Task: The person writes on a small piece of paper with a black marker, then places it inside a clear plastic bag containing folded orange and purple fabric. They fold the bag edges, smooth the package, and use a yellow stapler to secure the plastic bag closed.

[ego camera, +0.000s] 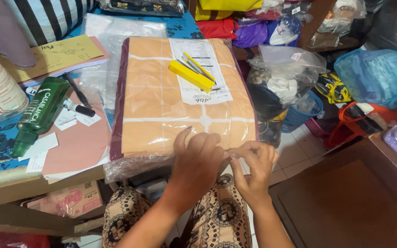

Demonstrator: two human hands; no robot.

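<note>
Scanning from the left edge, the bench (5,181) carries one green glass bottle (40,115) lying tilted on pink paper sheets (76,147), two black marker pens (76,98) just beside it, and one yellow notepad (56,55) further back.

At centre lies one flat folded peach-and-maroon cloth sealed in a clear plastic bag (161,110), its near end overhanging the bench edge. On its top rest one white printed slip (205,87) and one yellow stapler (191,73), both touching the bag.

The left hand (198,160) lies palm-down on the near right corner of the bag, fingers spread and slightly curled, pressing the film rather than gripping. The right hand (253,167) is nearly closed, thumb and forefinger pinching the loose plastic edge at that same corner.

Handling judgement: the package appears light and soft, bending readily if lifted by one end. The film looks slippery and thin, so it could tear if pulled hard. Take hold under the folded cloth with both hands, or at the gathered plastic edge.

To the right, one blue plastic basket (299,115) and one blue plastic bag (375,76) stand on the floor, well apart from the hands.
</note>
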